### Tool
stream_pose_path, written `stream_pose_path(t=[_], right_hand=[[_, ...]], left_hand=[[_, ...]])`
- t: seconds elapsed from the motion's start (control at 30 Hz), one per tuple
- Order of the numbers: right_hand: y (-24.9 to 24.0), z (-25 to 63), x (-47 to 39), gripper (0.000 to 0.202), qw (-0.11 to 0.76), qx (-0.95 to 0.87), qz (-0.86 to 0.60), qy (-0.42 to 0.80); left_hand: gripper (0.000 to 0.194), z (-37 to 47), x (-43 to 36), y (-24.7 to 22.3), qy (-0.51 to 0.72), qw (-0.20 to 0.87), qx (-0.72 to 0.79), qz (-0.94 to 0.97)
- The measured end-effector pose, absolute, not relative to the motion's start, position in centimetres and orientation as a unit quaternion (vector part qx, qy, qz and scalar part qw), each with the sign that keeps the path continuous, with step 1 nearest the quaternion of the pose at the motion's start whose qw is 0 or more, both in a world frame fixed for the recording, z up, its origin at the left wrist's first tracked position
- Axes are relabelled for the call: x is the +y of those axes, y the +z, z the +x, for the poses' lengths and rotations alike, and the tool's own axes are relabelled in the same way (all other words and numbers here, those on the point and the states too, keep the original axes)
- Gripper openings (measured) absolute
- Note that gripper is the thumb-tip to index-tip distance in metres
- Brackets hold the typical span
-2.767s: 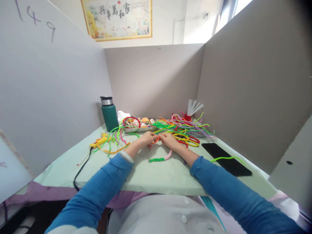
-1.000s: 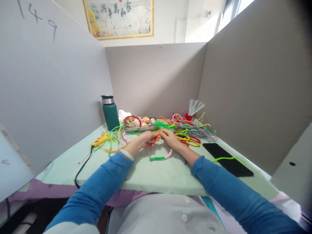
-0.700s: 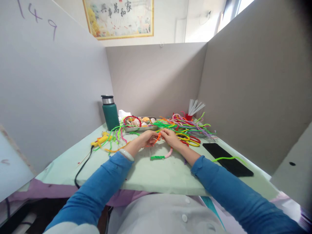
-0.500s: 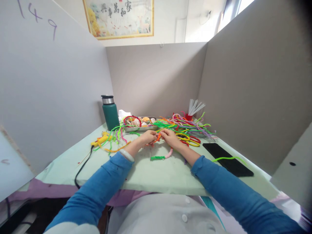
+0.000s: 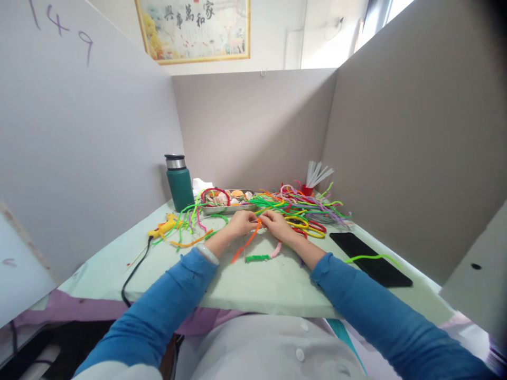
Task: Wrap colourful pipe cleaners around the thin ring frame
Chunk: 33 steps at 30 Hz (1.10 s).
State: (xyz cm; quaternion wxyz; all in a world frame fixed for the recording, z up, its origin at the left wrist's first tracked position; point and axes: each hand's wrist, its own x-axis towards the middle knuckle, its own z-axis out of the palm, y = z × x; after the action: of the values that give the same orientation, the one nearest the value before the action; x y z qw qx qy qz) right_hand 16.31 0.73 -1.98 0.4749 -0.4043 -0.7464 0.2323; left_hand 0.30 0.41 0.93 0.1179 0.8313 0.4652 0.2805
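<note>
My left hand (image 5: 242, 222) and my right hand (image 5: 272, 222) meet above the middle of the table, fingers pinched close together. Between their fingertips is an orange pipe cleaner (image 5: 247, 244), its loose end hanging down to the left. Both hands are closed on it, though the fingertips are small in view. Just below hangs or lies a curved piece with a green wrapped part (image 5: 257, 258) and a pink wrapped part (image 5: 275, 249); its upper portion is hidden by the hands.
A green bottle (image 5: 179, 184) and yellow glue gun (image 5: 164, 227) stand and lie left. Behind are a metal tray (image 5: 229, 209) of shells and a pile of coloured pipe cleaners (image 5: 301, 206). A black phone-like slab (image 5: 370, 258) lies right; grey partitions (image 5: 253, 126) surround the table.
The orange pipe cleaner's loose end now hangs down to the left, where before it was bunched at the fingers. My left hand has shifted slightly.
</note>
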Motion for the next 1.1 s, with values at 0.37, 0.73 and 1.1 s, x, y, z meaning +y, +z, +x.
stream_pose_path(t=[0.37, 0.73, 1.1], right_hand=[[-1.9, 16.4, 0.7, 0.021, 0.484, -0.738, -0.411, 0.229], [-2.0, 16.4, 0.9, 0.022, 0.486, -0.741, -0.404, 0.224], [-1.8, 16.4, 0.4, 0.022, 0.478, -0.748, -0.391, 0.243]], left_hand=[[0.034, 0.5, 0.0, 1.1, 0.294, 0.153, 0.443, 0.833], [0.052, 0.2, 0.5, 0.3, 0.312, 0.285, 0.451, 0.786], [0.062, 0.5, -0.2, 1.4, 0.327, 0.422, 0.464, 0.706]])
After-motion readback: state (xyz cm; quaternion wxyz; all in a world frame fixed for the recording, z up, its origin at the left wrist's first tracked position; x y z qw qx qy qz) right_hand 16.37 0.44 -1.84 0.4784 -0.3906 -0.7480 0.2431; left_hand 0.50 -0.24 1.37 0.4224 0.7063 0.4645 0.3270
